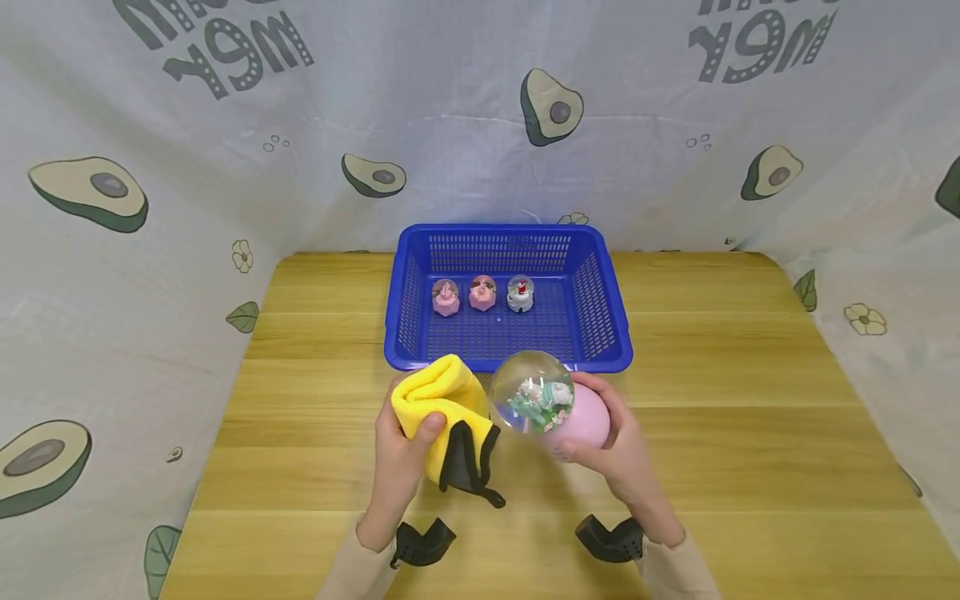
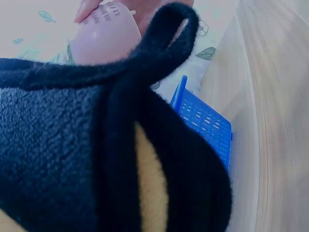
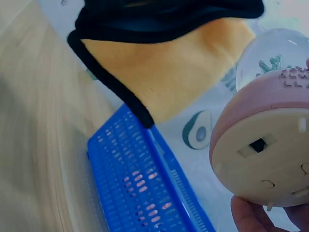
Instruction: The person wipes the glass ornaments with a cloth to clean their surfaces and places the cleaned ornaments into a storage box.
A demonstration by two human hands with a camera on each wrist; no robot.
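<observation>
My left hand [image 1: 405, 446] grips a folded yellow cloth [image 1: 438, 396] with black edging and a black hanging loop. In my right hand [image 1: 618, 442] is a large snow globe [image 1: 534, 392], held by its pink base [image 1: 587, 421] and tilted so the clear dome points left toward the cloth. Small figures and greenery show inside the dome. The right wrist view shows the globe's pale underside [image 3: 265, 154] with a small dark slot. Cloth and dome are side by side, close together, in front of the basket.
A blue plastic basket [image 1: 620, 354] stands at the back of the wooden table [image 1: 720, 433]. Inside it are two small pink snow globes [image 1: 446, 298] and a white one [image 1: 521, 294] with a red figure. An avocado-print curtain [image 1: 450, 75] hangs behind the table.
</observation>
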